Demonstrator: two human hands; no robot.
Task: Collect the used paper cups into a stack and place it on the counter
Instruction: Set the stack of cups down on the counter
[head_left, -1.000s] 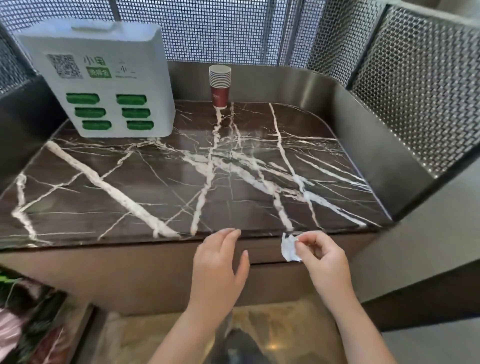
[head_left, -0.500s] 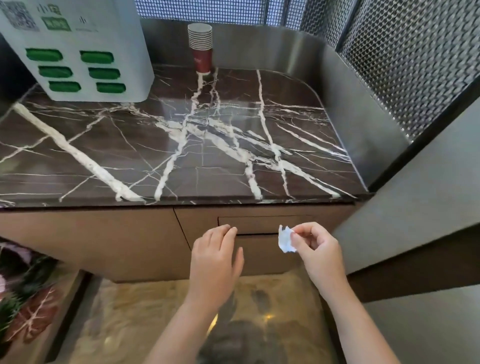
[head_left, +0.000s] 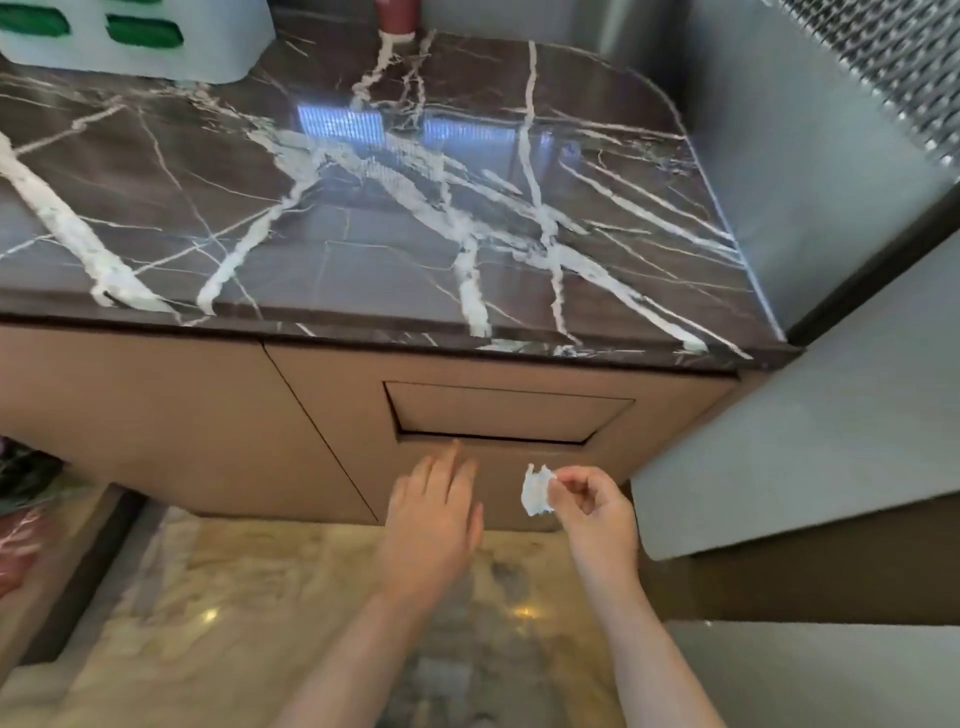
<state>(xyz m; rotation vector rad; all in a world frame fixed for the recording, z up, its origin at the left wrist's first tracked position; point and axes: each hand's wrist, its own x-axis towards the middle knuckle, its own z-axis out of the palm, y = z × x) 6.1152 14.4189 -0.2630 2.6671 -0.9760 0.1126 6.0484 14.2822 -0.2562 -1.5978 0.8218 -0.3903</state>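
The stack of red paper cups (head_left: 397, 14) stands at the far back of the dark marble counter (head_left: 363, 208); only its base shows at the top edge. My left hand (head_left: 434, 525) reaches with straight fingers toward the flap panel (head_left: 506, 413) in the cabinet front, fingertips just below its lower slot. My right hand (head_left: 592, 501) pinches a small crumpled white scrap of paper (head_left: 535, 491) beside it, in front of the cabinet.
A white box with green slots (head_left: 140, 36) sits at the counter's back left. Metal walls (head_left: 789, 171) enclose the counter's right side. A beige marble floor (head_left: 260, 623) lies below; a planter edge (head_left: 21, 514) is at left.
The view has tilted down, so the cups have slid to the top edge. Both hands have dropped below the counter edge to the cabinet front; the right still pinches the paper scrap.
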